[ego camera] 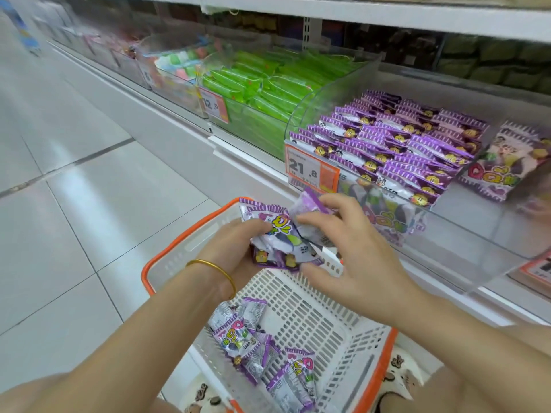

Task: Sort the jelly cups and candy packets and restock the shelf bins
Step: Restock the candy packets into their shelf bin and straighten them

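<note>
**Purple candy packets: sorting in hand**

Held above the white basket (313, 317): a bunch of candy packets (275, 234), gripped from below by the left hand (235, 248) and pinched at the top by the right hand (354, 248). Left in the basket's near end: loose packets (256, 347). Beyond the basket: a clear shelf bin (477, 234) stocked with purple packets (402, 144), seemingly matching, though the print is blurred. Next: lift the bunch into that bin.

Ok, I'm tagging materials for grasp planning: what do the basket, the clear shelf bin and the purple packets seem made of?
The basket looks like rigid moulded plastic, matte white with an orange rim, its walls slotted. The shelf bin is probably acrylic: transparent, glossy, curved. The packets seem thin printed plastic film, shiny, crinkled, with crimped ends.
</note>
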{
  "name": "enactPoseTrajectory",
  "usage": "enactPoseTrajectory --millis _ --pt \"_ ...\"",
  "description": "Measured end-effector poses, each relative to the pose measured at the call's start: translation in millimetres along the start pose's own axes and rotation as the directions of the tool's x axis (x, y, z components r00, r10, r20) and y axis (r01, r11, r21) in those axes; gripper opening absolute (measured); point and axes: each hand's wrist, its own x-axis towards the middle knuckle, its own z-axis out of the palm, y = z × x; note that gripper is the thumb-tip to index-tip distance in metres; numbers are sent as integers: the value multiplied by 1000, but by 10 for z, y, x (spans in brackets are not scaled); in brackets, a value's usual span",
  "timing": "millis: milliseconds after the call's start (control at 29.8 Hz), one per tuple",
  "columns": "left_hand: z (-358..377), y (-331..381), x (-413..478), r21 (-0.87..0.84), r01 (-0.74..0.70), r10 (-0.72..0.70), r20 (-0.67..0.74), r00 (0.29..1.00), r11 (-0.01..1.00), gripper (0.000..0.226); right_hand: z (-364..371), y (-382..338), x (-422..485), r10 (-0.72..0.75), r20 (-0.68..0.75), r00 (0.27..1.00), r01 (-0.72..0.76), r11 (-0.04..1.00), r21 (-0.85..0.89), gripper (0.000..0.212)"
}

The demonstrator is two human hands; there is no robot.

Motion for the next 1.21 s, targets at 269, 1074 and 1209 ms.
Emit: enactPoseTrajectory --millis 269,1074,1209 --pt "-112 96 -63 97 -102 98 38 994 990 13 28 122 114 405 107 908 -419 879 225 27" --pt "-421 227 43 484 -65 157 -153 976 873 23 -196 37 205 95 -331 939 10 953 304 33" --pt "-302 159 23 312 12 20 -100 995 950 15 -112 16 202 93 -142 985 5 822 569 30"
